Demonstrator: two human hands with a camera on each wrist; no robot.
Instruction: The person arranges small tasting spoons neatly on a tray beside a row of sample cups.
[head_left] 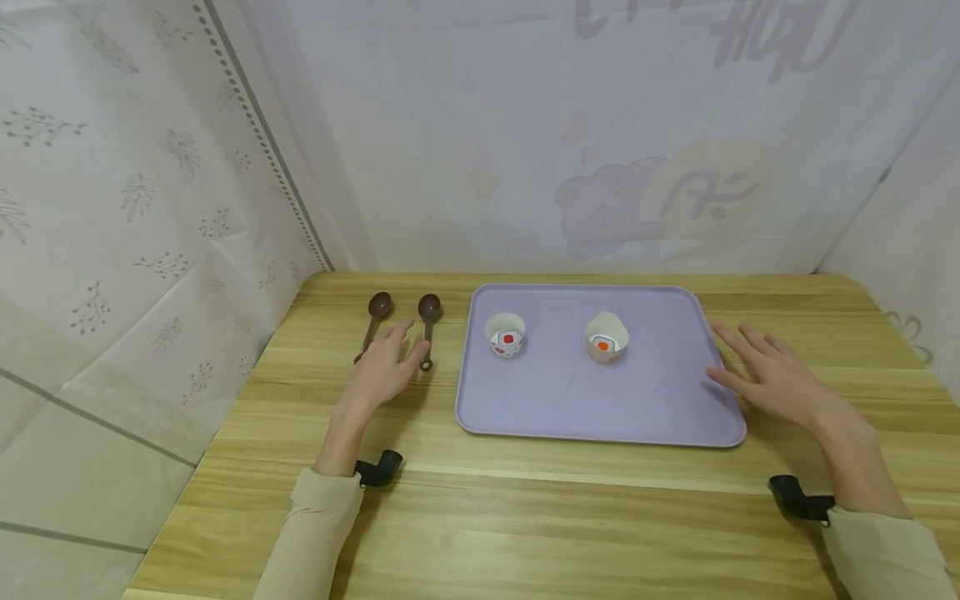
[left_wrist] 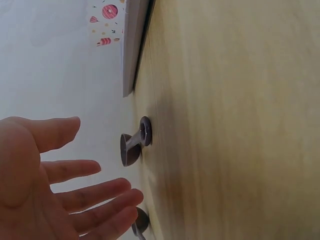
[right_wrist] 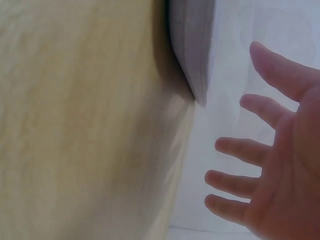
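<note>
2 brown spoons lie on the wood table [head_left: 480, 517], L of the tray: the L spoon [head_left: 380, 305] has its bowl at the far end, long axis slanting, handle running back twd the person & a bit L; the R spoon [head_left: 430, 308] also has bowl far, handle nearly straight twd the person, ring at the near end. Purple tray [head_left: 547, 396] lies flat, long axis L–R. L hand [head_left: 381, 367] is open, fingers extended, thumb apart, nothing in its hold; in the head view it's btwn/over the 2 handles, can't tell re contact. R hand [head_left: 780, 379] is open too, fingers spread, nothing held, just beside the tray's R edge, thumb tip overlapping that edge in the head view; touch unclear. On the tray, 2 paper cups, upright, well apart: L cup [head_left: 505, 322] w/ a small red bit [head_left: 508, 339] inside, R cup [head_left: 609, 321], rim uneven, w/ a small orange bit [head_left: 603, 345] inside. Both bits sit at cup bottoms on sth pale, too small to ID.
</note>
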